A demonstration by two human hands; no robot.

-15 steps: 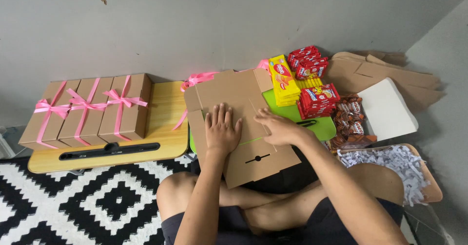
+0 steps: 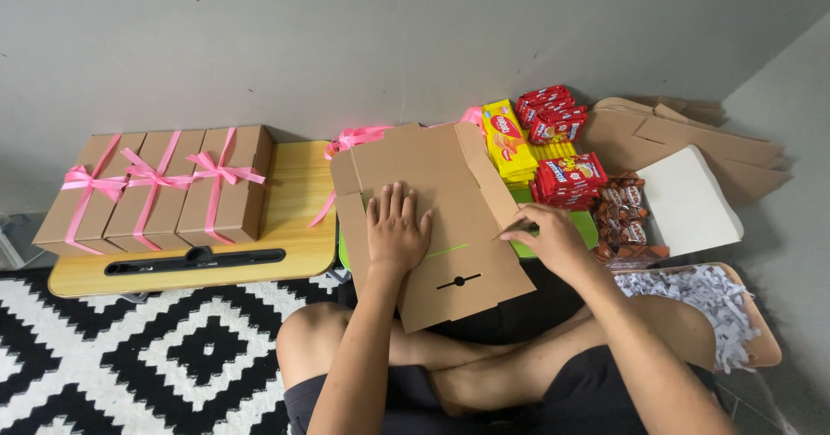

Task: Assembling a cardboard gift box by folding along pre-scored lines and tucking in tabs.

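Observation:
A flat brown cardboard box blank (image 2: 445,184) lies across my lap and a green tray (image 2: 553,227). My left hand (image 2: 396,227) presses flat on its middle panel, fingers spread. My right hand (image 2: 553,238) pinches the blank's right side flap near its lower end, lifting it along the fold. A pink ribbon (image 2: 359,137) peeks out behind the blank's far edge.
Three brown boxes tied with pink bows (image 2: 160,184) stand on a wooden lap table (image 2: 294,227) at left. Yellow packets (image 2: 506,141), red snack packs (image 2: 553,115) and brown sweets (image 2: 622,210) lie at right, beside flat cardboard blanks (image 2: 692,141), a white sheet (image 2: 692,206) and shredded paper (image 2: 700,292).
My right hand has moved right, off the panel, to the side flap and pinched it. The left hand stays pressed on the blank.

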